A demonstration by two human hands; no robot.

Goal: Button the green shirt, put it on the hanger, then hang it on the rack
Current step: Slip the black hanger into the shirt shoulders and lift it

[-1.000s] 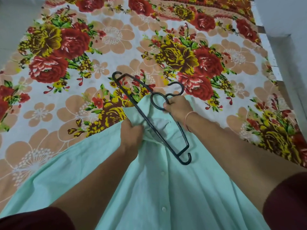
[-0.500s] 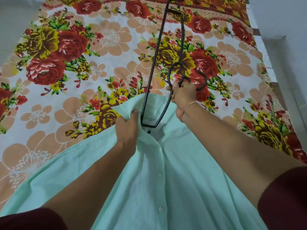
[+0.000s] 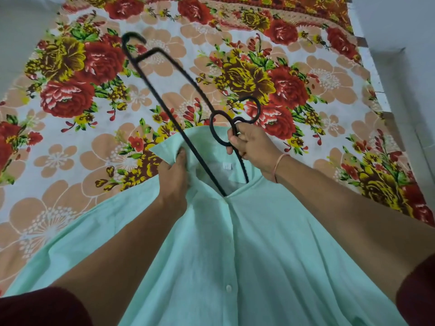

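Green shirt [image 3: 259,243] collar gapes around hanger [image 3: 160,101] end.

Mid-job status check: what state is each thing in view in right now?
green shirt: front buttoned, neck open, lying on the sheet.
hanger: tilted, lower end inside the neck opening.
left hand: grips the collar.
right hand: holds the hanger near its hook.
floral sheet: spread under the shirt.

Both bare forearms extend forward from dark maroon sleeves [image 3: 42,307]; left hand [image 3: 174,177] back-up, fingers curled, gripping collar edge of pale green buttoned shirt [image 3: 247,255]; right hand [image 3: 255,148] with fingers curled round neck of black metal hanger [image 3: 164,108], thin orange thread [image 3: 280,161] on its wrist.
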